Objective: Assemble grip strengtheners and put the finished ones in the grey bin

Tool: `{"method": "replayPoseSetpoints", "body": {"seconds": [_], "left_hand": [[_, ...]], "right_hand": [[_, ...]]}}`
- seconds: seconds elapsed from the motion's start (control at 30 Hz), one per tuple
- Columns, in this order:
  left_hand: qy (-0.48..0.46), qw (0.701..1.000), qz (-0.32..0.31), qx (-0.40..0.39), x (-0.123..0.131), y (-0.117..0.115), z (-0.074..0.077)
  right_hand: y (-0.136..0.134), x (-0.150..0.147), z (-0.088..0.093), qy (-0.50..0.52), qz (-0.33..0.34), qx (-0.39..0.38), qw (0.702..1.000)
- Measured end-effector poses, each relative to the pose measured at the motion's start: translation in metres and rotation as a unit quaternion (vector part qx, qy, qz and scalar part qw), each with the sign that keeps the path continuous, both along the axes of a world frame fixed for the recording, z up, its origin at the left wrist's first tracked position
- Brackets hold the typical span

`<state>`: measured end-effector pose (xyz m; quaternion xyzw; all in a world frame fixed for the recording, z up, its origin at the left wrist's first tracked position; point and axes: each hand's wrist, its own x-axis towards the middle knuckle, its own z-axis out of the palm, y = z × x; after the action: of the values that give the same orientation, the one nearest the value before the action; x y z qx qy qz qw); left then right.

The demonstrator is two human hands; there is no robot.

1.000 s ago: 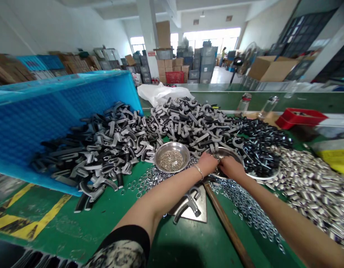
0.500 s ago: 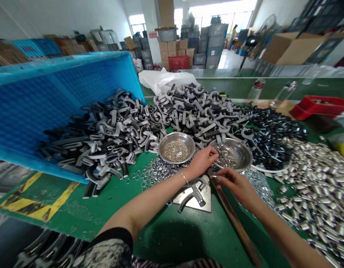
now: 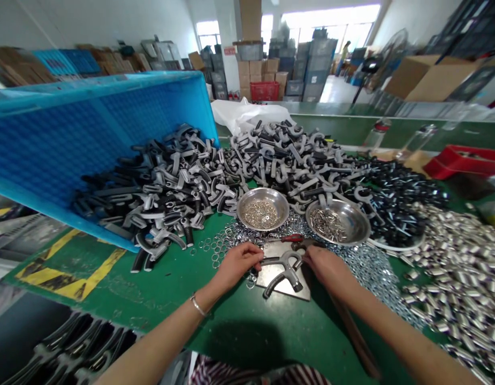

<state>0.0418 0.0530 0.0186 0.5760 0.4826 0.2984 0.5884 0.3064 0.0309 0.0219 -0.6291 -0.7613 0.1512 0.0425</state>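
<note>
A grey and black forked plastic handle (image 3: 286, 271) lies on a metal plate (image 3: 267, 282) in front of me. My left hand (image 3: 240, 263) is closed, thumb and fingers pinching the tip of its upper left arm. On the right, my right hand (image 3: 326, 266) has its fingers pinched together at the handle's ring-shaped part; what they hold is too small and hidden to tell. Under that hand lies a hammer (image 3: 355, 334), its wooden shaft slanting towards me. A red-handled tool (image 3: 292, 238) rests at the plate's back edge.
Behind the plate stand a dish of tiny metal parts (image 3: 286, 216) and a dish of small pins (image 3: 362, 230). A pile of handles (image 3: 271, 149) spills from a blue crate (image 3: 111, 101). Loose rings (image 3: 217, 248), black parts (image 3: 400, 187) and metal sleeves (image 3: 459, 262) cover the sides.
My left hand has moved from the pin dish down and left onto the handle's arm. My right hand has come in against the handle's ring. The view has shifted slightly.
</note>
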Motion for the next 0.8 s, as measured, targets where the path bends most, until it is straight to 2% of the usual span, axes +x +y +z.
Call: {"method": "replayPoseSetpoints", "body": {"seconds": [0.1,0.2,0.27,0.37,0.5,0.57,0.63,0.73,0.8], "left_hand": [[0.068,0.992,-0.037,0.104,0.020,0.002,0.001],[0.160,0.952,-0.080,0.249,0.044,0.005,-0.001],[0.219,0.924,-0.101,0.296,0.055,0.006,-0.005],[0.272,0.901,-0.118,0.315,0.063,0.007,-0.010],[0.315,0.883,-0.127,0.324,0.063,0.007,-0.010],[0.345,0.860,-0.151,0.344,0.063,0.008,-0.007],[0.372,0.821,-0.186,0.391,0.064,0.008,-0.003],[0.381,0.747,-0.256,0.482,0.066,0.010,0.003],[0.374,0.722,-0.291,0.504,0.067,0.011,0.006]], "right_hand": [[0.010,-0.011,0.008,-0.048,0.040,0.000,0.998],[0.014,-0.006,0.015,-0.075,0.055,-0.011,0.996],[0.010,0.006,0.014,-0.093,0.031,-0.014,0.995],[-0.005,0.026,0.003,-0.087,-0.047,-0.042,0.994],[-0.018,0.034,-0.018,-0.011,-0.091,-0.075,0.993],[-0.021,0.030,-0.020,0.035,-0.095,-0.068,0.993],[-0.025,0.024,-0.015,0.121,-0.090,-0.067,0.986],[-0.038,0.018,0.005,0.254,-0.087,-0.063,0.961],[-0.049,0.019,0.019,0.265,-0.092,-0.048,0.959]]}}
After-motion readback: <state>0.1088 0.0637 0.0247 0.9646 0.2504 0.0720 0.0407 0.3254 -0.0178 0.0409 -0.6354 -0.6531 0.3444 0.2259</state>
